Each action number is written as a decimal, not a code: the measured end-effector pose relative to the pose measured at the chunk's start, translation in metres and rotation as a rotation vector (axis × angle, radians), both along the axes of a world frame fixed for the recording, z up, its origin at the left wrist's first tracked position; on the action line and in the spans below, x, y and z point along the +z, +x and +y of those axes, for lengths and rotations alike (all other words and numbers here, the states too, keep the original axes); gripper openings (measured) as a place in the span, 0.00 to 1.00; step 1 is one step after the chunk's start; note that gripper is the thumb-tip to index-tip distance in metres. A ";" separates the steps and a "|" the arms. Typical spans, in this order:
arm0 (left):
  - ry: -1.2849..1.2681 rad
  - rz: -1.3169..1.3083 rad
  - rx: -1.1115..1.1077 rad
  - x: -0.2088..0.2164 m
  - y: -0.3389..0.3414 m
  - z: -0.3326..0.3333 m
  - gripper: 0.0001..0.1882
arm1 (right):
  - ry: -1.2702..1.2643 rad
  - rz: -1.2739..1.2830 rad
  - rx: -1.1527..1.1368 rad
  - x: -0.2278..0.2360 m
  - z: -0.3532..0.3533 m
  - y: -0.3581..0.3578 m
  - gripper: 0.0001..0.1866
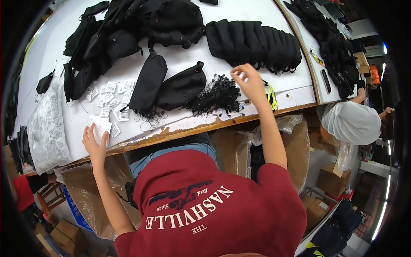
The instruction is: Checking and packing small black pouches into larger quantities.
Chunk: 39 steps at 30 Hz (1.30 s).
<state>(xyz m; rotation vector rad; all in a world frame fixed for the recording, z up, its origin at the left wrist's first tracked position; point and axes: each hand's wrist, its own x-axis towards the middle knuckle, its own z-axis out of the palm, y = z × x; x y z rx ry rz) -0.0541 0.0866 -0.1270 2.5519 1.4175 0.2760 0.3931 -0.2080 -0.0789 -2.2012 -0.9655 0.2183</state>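
Observation:
At the table's near left edge, my left hand [95, 145] has its fingers apart, the tips touching white printed labels [101, 124]. More small white labels [112, 103] lie scattered just beyond it. My right hand [250, 83] is raised over the table at the right, fingers curled in a pinch; what is between them, if anything, is too small to make out. Below and left of it is a heap of thin black cords [216, 98]. Two flat black pouches [149, 81] [182, 88] lie between my hands, with loose black loops [152, 118] at their near end.
A row of black pouches [252, 43] stands at the back right, beside a large pile of black bags [171, 23]. At left sits a clear plastic bag of labels [47, 128]. Yellow-green cords [272, 96] lie near the right edge. Another person [353, 120] is at the far right.

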 end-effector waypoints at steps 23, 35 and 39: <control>-0.098 -0.479 -0.001 0.033 -0.008 0.021 0.35 | -0.056 -0.169 0.262 -0.018 0.082 -0.090 0.08; 0.033 -0.120 -0.095 -0.016 -0.017 0.039 0.29 | 0.052 -0.222 0.217 -0.006 0.095 -0.090 0.06; 0.035 -0.189 -0.115 -0.015 -0.017 0.042 0.22 | 0.339 -0.228 0.120 0.035 0.092 -0.085 0.07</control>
